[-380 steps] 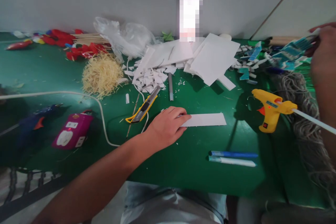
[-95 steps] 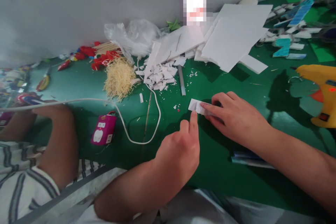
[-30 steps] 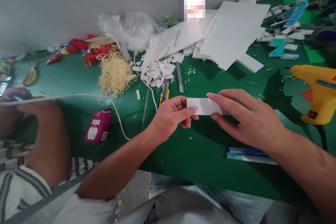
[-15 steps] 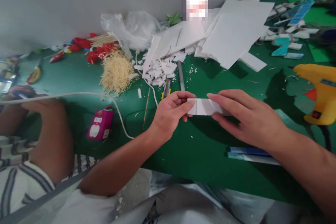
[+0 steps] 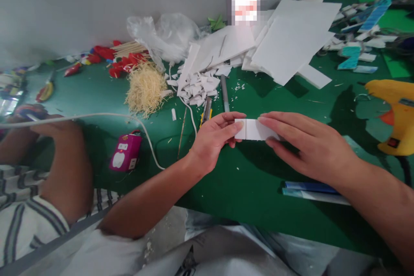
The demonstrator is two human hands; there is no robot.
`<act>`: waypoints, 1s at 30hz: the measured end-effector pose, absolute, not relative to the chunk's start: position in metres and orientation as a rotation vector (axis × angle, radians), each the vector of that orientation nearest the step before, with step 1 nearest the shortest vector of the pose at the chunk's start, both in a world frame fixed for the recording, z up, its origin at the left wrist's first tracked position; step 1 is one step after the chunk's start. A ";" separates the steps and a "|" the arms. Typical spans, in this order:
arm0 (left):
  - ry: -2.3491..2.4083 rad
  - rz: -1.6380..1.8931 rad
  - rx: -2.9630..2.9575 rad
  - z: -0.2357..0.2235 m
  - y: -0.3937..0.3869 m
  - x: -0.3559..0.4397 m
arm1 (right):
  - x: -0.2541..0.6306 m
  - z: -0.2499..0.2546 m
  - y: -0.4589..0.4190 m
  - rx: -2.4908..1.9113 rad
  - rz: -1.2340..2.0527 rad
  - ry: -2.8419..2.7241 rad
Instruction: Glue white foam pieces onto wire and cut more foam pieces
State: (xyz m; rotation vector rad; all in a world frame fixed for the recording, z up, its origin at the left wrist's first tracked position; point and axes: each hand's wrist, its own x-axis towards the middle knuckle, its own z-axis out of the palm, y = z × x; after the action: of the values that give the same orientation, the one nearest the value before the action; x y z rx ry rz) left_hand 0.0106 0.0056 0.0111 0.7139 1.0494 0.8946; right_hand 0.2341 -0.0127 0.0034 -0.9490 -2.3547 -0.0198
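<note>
A small white foam board strip (image 5: 255, 130) with a crosswise line near its left end is held above the green table. My left hand (image 5: 215, 140) pinches that left end, thumb on top and fingers beneath. On the other side my right hand (image 5: 304, 138) grips the strip's right part, which its fingers largely cover. Just beyond my left hand lie a yellow and black utility knife (image 5: 206, 111) and a grey marker-like stick (image 5: 224, 93). Blue and white strips (image 5: 310, 192) rest on the table below my right forearm.
A yellow glue gun (image 5: 391, 116) stands at the right. White foam sheets (image 5: 294, 39), foam scraps (image 5: 200, 88) and a straw-coloured shredded pile (image 5: 146, 89) lie farther back. A purple power adapter (image 5: 125, 152) and white cable (image 5: 147, 140) are at left, beside another person's arm (image 5: 66, 151).
Both hands keep hold of the foam strip, and its two pieces at the crosswise line look more closely lined up. The whole view has shifted slightly.
</note>
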 end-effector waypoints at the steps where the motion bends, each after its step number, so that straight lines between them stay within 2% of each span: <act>1: 1.079 0.879 0.744 0.011 0.005 0.011 | 0.234 0.004 -0.012 -0.946 -0.030 -2.364; 17: 1.101 0.827 0.854 0.007 0.002 0.012 | 0.233 0.001 -0.013 -0.922 -0.161 -2.448; 21: 1.186 0.934 0.879 0.013 0.007 0.005 | 0.241 0.006 -0.010 -1.013 -0.194 -2.436; 24: 1.266 1.006 1.044 0.019 0.010 -0.001 | 0.245 0.009 -0.007 -1.079 -0.247 -2.392; 30: 1.336 0.755 1.639 0.010 0.004 0.000 | 0.246 -0.005 -0.003 -1.071 -0.113 -2.507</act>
State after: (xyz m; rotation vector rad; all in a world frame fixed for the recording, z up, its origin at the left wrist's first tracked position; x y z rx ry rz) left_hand 0.0004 0.0045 0.0096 1.6391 1.3363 0.7552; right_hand 0.2460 -0.0027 -0.0050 -1.0714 -2.5074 -0.1129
